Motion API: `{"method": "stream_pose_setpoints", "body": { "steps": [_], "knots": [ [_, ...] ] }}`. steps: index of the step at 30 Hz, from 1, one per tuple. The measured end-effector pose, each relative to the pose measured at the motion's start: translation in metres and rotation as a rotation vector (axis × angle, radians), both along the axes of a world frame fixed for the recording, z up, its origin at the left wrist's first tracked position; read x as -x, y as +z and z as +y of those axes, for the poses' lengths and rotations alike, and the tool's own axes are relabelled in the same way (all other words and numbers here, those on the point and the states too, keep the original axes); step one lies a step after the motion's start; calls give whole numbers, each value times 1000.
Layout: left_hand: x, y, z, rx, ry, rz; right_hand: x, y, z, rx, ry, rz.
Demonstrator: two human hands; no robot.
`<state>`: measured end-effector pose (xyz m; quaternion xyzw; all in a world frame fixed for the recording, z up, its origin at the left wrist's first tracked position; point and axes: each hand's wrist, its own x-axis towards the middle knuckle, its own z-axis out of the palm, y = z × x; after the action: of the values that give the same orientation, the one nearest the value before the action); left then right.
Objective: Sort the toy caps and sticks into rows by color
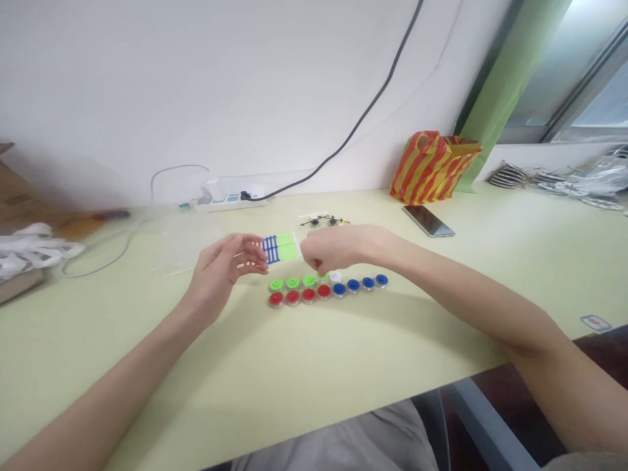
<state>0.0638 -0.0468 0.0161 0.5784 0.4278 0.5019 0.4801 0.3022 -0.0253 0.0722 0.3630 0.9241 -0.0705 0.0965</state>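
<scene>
My left hand [223,271] is beside the left end of a row of flat coloured pieces, its fingers curved and apart with nothing visible in them. These are red pieces partly behind my fingers, dark blue arrow-shaped pieces [271,249] and bright green pieces [288,246]. Just right of them, my right hand [330,250] is closed, fingertips pointing down; what they hold, if anything, is hidden. Below it are two rows of small round discs on clear bases: green discs [293,283] and a white disc [335,277] behind, red discs [308,296] and blue discs [353,285] in front.
Black pointer-like parts [324,221] lie behind my right hand. Farther right are a phone [428,221] and a red-and-yellow striped bag [434,169]. A power strip [230,202] with a black cable [363,118] stands by the wall. White strips [36,252] lie far left.
</scene>
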Motion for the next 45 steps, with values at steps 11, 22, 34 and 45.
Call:
{"method": "stream_pose_setpoints", "body": {
  "steps": [11, 22, 34, 45],
  "knots": [
    [0, -1, 1, -2, 10, -6, 0, -2, 0, 18, -29, -19],
    [-1, 1, -1, -5, 10, -5, 2, 3, -6, -5, -53, -61],
    [-1, 2, -1, -28, 26, 26, 4, 12, -17, 17, -112, -176],
    [-1, 1, -1, -30, 23, 32, 5, 4, -12, 38, -110, -152]
  ]
}}
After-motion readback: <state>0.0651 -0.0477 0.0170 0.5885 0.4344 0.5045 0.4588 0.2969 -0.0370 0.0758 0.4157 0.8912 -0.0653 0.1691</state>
